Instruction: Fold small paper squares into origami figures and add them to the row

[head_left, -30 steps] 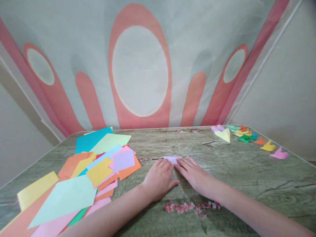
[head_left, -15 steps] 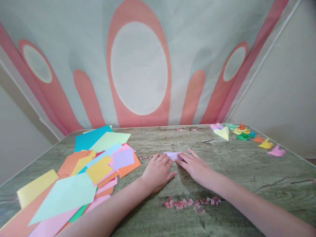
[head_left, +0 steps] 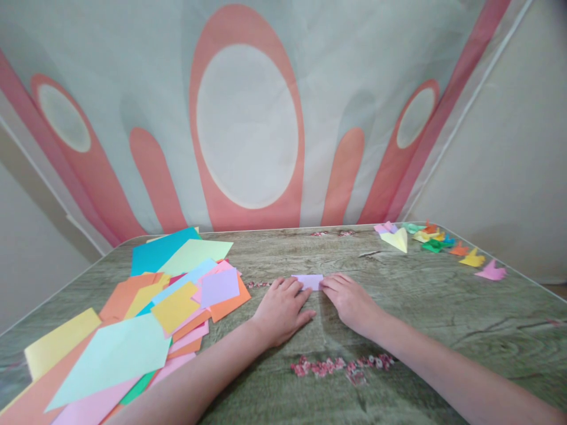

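A small folded sheet of lilac paper [head_left: 312, 282] lies flat on the table in the middle of the head view. My left hand [head_left: 283, 311] rests over its left end, fingers laid out on the paper and thumb spread apart on the tabletop. At the right edge, my right hand [head_left: 349, 300] has its fingers drawn together in a pinch on the paper's corner. The right thumb is mostly hidden behind the fingers. Between both hands the paper's middle shows.
A loose heap of coloured paper sheets [head_left: 115, 351] covers the left of the wood-patterned table [head_left: 274, 251]. Several small folded paper figures [head_left: 473, 258] and a pale yellow folded piece [head_left: 396, 239] stand at the far right. A printed cloth [head_left: 248, 127] hangs behind.
My right hand has slid off the paper's top to its right edge, and its fingers have closed together there. The left hand keeps its place. The view has shifted slightly.
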Tool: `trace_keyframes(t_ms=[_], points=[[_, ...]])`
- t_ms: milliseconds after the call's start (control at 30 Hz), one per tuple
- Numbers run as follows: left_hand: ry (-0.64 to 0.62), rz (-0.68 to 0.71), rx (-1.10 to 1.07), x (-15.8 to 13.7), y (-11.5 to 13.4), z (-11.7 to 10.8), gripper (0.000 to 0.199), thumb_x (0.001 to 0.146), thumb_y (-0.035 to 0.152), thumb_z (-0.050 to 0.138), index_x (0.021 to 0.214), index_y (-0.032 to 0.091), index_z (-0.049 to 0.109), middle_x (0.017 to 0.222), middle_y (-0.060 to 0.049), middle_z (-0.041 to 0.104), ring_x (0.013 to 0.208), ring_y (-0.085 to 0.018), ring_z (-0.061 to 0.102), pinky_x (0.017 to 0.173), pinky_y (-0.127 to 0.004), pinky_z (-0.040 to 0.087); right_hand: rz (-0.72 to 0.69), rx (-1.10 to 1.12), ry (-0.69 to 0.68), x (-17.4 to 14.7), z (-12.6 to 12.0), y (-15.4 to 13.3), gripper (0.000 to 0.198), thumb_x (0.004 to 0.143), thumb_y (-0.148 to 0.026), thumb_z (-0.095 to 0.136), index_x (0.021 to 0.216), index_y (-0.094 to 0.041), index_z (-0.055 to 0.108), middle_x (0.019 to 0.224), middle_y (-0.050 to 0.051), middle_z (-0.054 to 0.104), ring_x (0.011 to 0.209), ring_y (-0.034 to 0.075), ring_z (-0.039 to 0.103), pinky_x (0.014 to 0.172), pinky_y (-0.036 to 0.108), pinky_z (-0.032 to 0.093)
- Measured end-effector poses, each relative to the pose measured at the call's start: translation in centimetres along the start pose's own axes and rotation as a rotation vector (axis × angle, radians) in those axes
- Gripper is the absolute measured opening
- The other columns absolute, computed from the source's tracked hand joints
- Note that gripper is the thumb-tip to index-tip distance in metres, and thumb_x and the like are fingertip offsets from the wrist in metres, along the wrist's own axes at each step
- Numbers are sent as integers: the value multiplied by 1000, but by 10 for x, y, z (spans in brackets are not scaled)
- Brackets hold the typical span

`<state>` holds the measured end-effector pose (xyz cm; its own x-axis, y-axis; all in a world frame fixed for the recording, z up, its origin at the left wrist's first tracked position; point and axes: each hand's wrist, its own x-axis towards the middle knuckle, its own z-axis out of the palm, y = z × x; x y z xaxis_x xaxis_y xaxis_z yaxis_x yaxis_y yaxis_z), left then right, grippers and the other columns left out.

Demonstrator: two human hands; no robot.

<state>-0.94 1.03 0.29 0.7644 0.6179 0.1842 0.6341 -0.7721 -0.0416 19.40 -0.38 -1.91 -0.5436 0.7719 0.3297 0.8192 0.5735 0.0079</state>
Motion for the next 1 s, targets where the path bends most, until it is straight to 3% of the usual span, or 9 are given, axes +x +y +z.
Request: trace_keyframes(t_ms=[167,633,1000], points=[[10,-13,-17,0,1,1,44,88,48,36,124,24,45,114,-7,53,114,-23,41,95,-38,29,15,17,-3,-3,0,-4,30,87,-10,43,113,-14,58,101,11,61,98,21,52,87,36,39],[27,-97,77,-4,0,-5,33,88,36,41,93,10,61,103,-15,56,114,-27,40,92,-40,33,18,4,3,-4,8,1,27,86,-10,45,104,-14,64,102,10,62,95,21,54,86,35,40],[37,-58,31,-5,-7,-3,22,85,25,45,91,11,61,98,-14,56,106,-27,44,89,-41,36,39,107,87,-6,12,8,29,80,-4,43,89,-15,68,99,8,66,93,18,57,87,35,42]])
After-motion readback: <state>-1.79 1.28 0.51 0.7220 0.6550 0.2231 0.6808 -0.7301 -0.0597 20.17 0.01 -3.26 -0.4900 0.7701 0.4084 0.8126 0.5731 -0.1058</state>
